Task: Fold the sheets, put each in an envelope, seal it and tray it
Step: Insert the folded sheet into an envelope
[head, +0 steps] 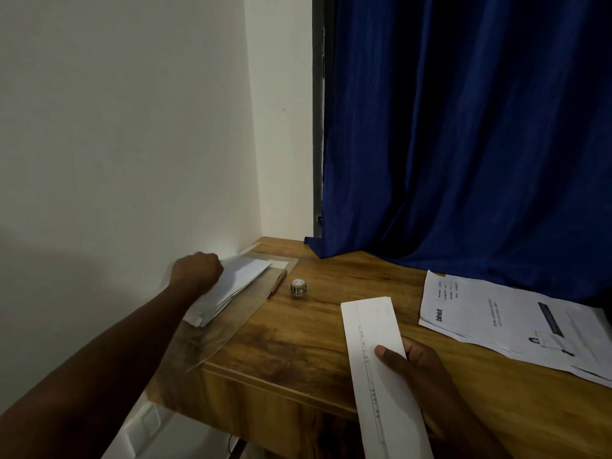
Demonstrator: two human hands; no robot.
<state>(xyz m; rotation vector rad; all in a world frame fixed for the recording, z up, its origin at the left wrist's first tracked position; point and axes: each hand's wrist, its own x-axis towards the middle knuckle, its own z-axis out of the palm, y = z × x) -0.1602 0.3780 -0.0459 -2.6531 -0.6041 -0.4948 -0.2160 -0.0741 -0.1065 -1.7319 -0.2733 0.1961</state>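
Head view, looking down on a wooden desk (pixel 298 342) set into a corner, white wall (pixel 132 127) on the left, blue curtain (pixel 463 127) behind and draping onto the desk's far edge.

Left hand (pixel 197 271) reaching far to the desk's left corner, knuckles up, fingers curled down onto a stack of white envelopes (pixel 228 293). Looks like a grip on the top of the stack, though fingertips hidden under the hand, so exact hold hard to tell. Stack lying in a clear tray (pixel 284 261) against the wall, fanned a little, near end hanging toward the desk's left edge.

Right hand (pixel 417 366) near the front edge, clamped on a folded sheet (pixel 371 329): thumb pressed on top, fingers wrapped beneath. Sheet folded into a long narrow strip, faint printed lines along it, far end over the desk, near end sticking out past the front edge toward the camera.

Pen (pixel 277 283) lying just beside the tray's right side, angled along it. Small roll of stickers or tape (pixel 298 288) standing right of the pen, apart from it, type unclear.

Unfolded printed sheets (pixel 496 313) spread flat at the right, partly under the curtain's hem, overlapping one another, well apart from the strip in the right hand. Top one showing a dark logo and a small product picture.
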